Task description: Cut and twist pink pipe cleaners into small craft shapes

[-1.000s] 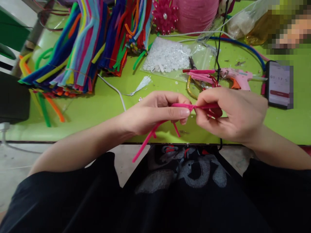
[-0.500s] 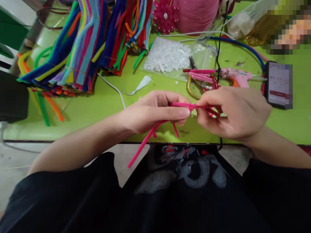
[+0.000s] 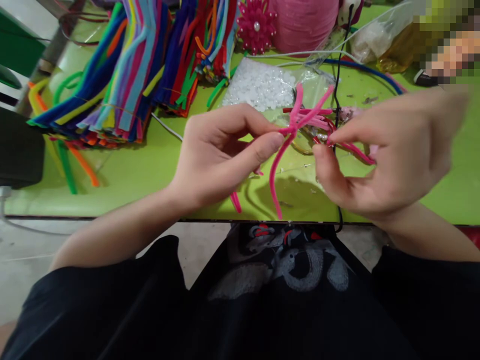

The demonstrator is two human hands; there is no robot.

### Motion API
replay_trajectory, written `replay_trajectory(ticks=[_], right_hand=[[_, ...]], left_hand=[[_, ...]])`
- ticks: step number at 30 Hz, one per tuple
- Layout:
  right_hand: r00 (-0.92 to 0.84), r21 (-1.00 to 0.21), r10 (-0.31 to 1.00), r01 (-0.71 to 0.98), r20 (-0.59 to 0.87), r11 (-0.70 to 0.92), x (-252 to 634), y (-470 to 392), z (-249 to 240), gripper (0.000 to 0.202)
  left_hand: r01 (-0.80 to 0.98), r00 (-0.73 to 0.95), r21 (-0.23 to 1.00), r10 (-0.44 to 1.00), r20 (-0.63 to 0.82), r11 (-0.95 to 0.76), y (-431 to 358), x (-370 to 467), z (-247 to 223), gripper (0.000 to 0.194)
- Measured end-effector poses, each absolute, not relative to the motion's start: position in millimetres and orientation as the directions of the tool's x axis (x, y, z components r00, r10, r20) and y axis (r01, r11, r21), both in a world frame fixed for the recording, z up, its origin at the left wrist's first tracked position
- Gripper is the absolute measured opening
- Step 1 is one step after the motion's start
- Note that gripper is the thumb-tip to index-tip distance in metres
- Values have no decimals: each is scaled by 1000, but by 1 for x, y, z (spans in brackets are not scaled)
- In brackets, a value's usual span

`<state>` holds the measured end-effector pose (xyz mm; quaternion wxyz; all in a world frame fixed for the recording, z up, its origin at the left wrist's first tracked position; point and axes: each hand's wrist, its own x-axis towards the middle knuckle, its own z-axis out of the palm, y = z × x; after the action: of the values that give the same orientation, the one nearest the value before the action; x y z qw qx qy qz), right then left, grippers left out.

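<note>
My left hand (image 3: 228, 155) pinches a cluster of pink pipe cleaners (image 3: 294, 129) between thumb and index finger. Its arms spread from a twisted centre: two point up, one curves down toward the table edge. More pink ends stick out beneath the left hand. To the right, my right hand (image 3: 390, 150) is closed in a pinch on another pink pipe cleaner (image 3: 356, 151), partly hidden by the fingers. A small gap separates the two hands. Behind them lie short pink pipe cleaner pieces (image 3: 313, 121) on scissors (image 3: 300, 145), partly covered.
Bundles of coloured pipe cleaners (image 3: 131, 90) lie at the left. A bag of white beads (image 3: 258, 85) sits behind the hands, with a pink flower (image 3: 257, 25) and a pink roll (image 3: 305, 22) beyond. A black cord (image 3: 338, 75) crosses the green table (image 3: 123, 200).
My hands have moved apart, the right one going right and up, over the phone and glue gun. The pink cluster in my left hand has risen and turned, its arms now spread.
</note>
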<state>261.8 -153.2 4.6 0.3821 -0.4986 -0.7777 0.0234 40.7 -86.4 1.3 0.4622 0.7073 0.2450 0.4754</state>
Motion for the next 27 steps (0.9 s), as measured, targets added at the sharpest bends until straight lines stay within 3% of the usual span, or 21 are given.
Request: replay_trajectory(ticks=[3, 4, 12, 14, 17, 20, 27], right_hand=[[-279, -221, 651, 786, 706, 577, 251, -151, 2, 17], [-286, -210, 648, 790, 706, 577, 248, -151, 2, 19], [-250, -304, 708, 773, 661, 557, 248, -152, 3, 10], [-255, -314, 713, 766, 653, 561, 249, -151, 4, 10], [-276, -349, 745, 750, 608, 563, 249, -151, 6, 11], [-286, -380, 744, 718, 603, 584, 249, -152, 8, 12], [-258, -488, 815, 694, 518, 530, 250, -156, 11, 12]], left_hand=[[6, 441, 872, 783, 438, -490, -94, 43, -3, 7], [33, 459, 876, 786, 414, -481, -96, 43, -3, 6], [70, 485, 857, 768, 419, -511, -98, 40, -8, 2], [86, 470, 831, 758, 452, -549, -95, 40, -9, 13], [155, 480, 663, 643, 597, -732, -90, 40, -7, 29], [223, 534, 539, 564, 630, -812, -86, 40, -2, 20], [76, 547, 819, 711, 442, -568, -87, 39, 1, 3]])
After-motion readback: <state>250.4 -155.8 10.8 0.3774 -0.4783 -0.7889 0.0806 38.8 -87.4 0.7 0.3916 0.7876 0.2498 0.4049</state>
